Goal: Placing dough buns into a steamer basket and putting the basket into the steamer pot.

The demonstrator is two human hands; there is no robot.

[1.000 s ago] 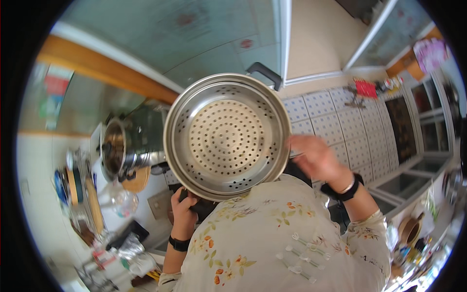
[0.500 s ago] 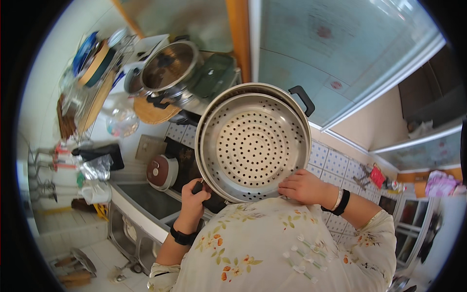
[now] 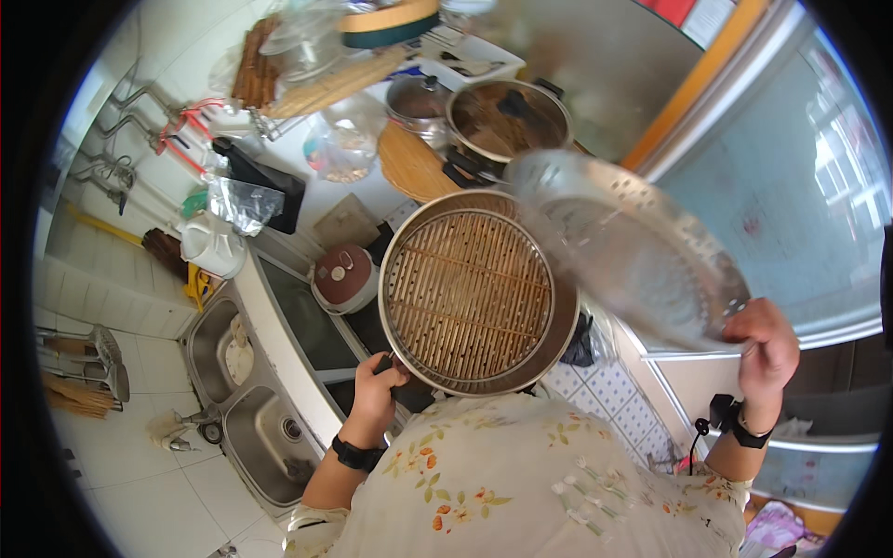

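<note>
A wide steel pot [image 3: 561,346] is held in front of my body. My left hand [image 3: 375,395] is closed round its black side handle. Within the pot lies a round slatted bamboo steaming rack [image 3: 470,293], darkened in places. Up and to the right, a perforated steel steamer tray [image 3: 642,246] tilts in the air, blurred by motion. Its lower right rim is pinched in my right hand [image 3: 765,344]. The left part of the tray overhangs the pot's far right edge.
A steel double sink [image 3: 265,442] lies to the left, with a red-and-white rice cooker [image 3: 344,279] beyond it. On the far counter are another steel pot [image 3: 510,126], a small lidded pot [image 3: 417,104] and a round wooden board [image 3: 417,166]. A glass door [image 3: 763,223] stands at right.
The perforated tray has come out of the pot in my right hand, moving up and right. This bares the bamboo rack. My left hand stays on the handle; the view has turned left.
</note>
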